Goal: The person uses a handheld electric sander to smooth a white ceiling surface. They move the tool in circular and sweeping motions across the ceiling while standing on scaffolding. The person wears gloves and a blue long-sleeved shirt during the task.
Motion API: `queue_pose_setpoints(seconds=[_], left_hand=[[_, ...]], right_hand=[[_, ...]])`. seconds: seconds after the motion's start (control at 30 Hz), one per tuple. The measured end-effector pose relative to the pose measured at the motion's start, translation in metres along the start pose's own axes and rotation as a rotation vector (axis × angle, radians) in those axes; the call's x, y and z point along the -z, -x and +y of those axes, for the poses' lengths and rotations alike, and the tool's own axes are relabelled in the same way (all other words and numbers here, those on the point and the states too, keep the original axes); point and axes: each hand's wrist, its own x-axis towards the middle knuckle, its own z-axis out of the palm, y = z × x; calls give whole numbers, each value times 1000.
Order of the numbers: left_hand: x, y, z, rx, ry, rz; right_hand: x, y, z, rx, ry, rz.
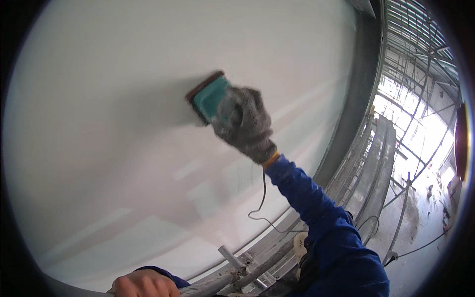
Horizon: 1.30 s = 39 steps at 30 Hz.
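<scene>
**Rubbing the big white wall with a sanding block**

The green sanding block [209,97] sits flat against the big white wall [109,123], up high and near the middle of the view. It has a dark brown rough pad on the side that touches the wall. A soft shadow lies on the wall just beside it.

The right hand [245,123] wears a grey knit glove. Its fingers are curled tight around the back of the block and press it to the wall. The arm in a blue sleeve [316,213] reaches up to it from below. A thin dark cord [261,198] hangs loose under the wrist.

The step in hand looks like the rubbing itself: the block is on the wall and the hand is pushing on it. The next move likely calls for a steady push and a smooth slide, with the block kept flat so that no edge digs in.

The left hand [144,284] is bare and low at the bottom edge. Its fingers are closed on a grey metal scaffold pipe [217,282], well apart from the block. It seems to hold on for balance.

To the right, a dark curved edge ends the wall, and past it stand metal frames [415,44] in bright light.

No box, cup or bucket shows here, so there is nothing to tell about what sits inside one.
</scene>
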Motion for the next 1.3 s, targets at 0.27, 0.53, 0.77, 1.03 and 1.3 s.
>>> queue_pose_setpoints(seconds=[0.27, 0.53, 0.77, 1.03, 1.3], left_hand=[[3, -2, -4, 7, -135, 15], [0, 13, 3, 21, -394, 173], [12, 23, -7, -38, -277, -59], [18, 14, -13, -84, -264, -105], [18, 13, -15, -90, -242, -104]], right_hand=[[25, 9, 58, 132, 32, 52], [20, -33, 45, 63, 59, 138], [5, -13, 16, 202, 9, -16], [10, -42, 21, 79, 37, 129], [-14, -31, -45, 142, -86, -25]])
